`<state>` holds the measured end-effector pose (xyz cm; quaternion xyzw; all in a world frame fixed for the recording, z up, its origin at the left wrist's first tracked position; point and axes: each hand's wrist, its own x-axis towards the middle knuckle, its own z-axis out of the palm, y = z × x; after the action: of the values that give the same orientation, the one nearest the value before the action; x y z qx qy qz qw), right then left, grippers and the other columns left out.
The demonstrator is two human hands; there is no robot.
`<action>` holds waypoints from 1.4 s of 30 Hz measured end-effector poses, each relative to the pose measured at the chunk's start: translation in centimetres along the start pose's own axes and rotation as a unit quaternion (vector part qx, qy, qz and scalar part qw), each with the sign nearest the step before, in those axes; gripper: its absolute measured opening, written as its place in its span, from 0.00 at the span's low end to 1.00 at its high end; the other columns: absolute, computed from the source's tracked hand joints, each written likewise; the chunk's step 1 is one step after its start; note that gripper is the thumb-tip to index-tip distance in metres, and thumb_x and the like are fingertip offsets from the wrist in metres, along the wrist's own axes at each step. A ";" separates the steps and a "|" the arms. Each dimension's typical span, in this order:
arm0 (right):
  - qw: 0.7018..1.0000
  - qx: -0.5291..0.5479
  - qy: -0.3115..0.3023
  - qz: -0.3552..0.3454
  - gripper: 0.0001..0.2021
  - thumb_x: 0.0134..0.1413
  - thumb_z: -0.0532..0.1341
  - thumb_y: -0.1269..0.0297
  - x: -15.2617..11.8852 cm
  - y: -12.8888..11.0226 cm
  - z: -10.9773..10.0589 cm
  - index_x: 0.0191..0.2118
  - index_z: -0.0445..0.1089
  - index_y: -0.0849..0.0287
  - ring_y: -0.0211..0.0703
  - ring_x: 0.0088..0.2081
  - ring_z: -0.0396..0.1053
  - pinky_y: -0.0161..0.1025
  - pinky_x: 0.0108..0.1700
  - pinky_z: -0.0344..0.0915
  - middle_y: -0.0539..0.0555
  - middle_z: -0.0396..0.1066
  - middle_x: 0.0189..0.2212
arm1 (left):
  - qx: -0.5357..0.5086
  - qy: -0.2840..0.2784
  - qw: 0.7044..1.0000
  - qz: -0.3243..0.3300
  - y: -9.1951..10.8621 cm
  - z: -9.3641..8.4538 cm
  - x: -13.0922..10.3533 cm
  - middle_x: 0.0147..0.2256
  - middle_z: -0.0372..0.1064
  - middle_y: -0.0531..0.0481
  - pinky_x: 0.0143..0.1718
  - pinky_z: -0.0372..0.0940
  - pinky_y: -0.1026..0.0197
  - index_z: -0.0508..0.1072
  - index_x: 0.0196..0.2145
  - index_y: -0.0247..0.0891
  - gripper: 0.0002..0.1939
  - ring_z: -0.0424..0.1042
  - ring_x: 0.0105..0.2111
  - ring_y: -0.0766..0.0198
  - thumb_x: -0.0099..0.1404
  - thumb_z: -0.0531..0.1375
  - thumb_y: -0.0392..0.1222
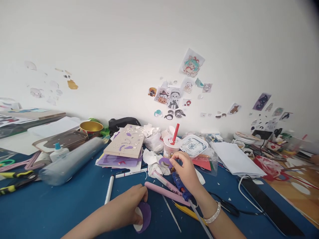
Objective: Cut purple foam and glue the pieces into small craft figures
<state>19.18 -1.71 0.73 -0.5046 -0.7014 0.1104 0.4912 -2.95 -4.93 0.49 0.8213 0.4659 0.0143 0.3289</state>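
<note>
My left hand [131,205] is closed on a round purple-and-white piece [147,215], held low over the blue table; its thumb presses the white part. My right hand [185,169] pinches a flat purple piece [164,162] with a curved edge, in front of a drink cup [169,149] with a red straw. Below the right hand lies a dark blue glue gun [177,182], a clear glue stick [200,219] running out of its back. A pink two-armed tool [164,192], like a hair straightener, rests between the hands.
White markers [109,191] and a thin stick [171,214] lie nearby. Crumpled tissues [149,159] and a grey board [126,142] on purple sheets stand behind. Left are a glue bottle [58,153], a clear roll [72,162] and pliers [20,182]. White paper [236,157] and black cables [226,207] lie right.
</note>
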 end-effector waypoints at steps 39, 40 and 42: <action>0.956 0.078 -0.257 0.119 0.05 0.49 0.56 0.66 -1.6 -2.7 0.8 0.25 0.63 0.58 0.40 0.33 0.60 0.36 0.34 0.55 0.49 0.63 0.28 | -0.589 0.002 0.803 0.090 -0.7 1.6 4.0 0.27 0.67 0.47 0.23 0.50 0.65 0.69 0.32 0.32 0.20 0.59 0.22 0.69 0.61 0.53 0.54; 0.954 0.083 -0.259 0.124 0.05 0.49 0.56 0.66 -1.6 -2.7 0.8 0.25 0.62 0.58 0.40 0.33 0.60 0.36 0.34 0.55 0.49 0.62 0.28 | -0.590 -0.001 0.802 0.094 -0.6 1.6 4.0 0.28 0.67 0.47 0.23 0.50 0.65 0.69 0.33 0.32 0.20 0.59 0.22 0.69 0.62 0.53 0.54; 0.951 0.094 -0.263 0.133 0.05 0.49 0.56 0.65 -1.6 -2.7 0.8 0.26 0.62 0.59 0.40 0.32 0.61 0.36 0.33 0.56 0.49 0.63 0.27 | -0.592 -0.005 0.800 0.098 -0.5 1.6 3.9 0.27 0.67 0.47 0.23 0.49 0.65 0.69 0.33 0.31 0.20 0.59 0.22 0.69 0.62 0.53 0.54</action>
<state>16.90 -4.01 1.18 -0.4979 -0.7187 0.3692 0.3151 -0.61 -2.56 -2.13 0.5083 0.2825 0.3150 0.7501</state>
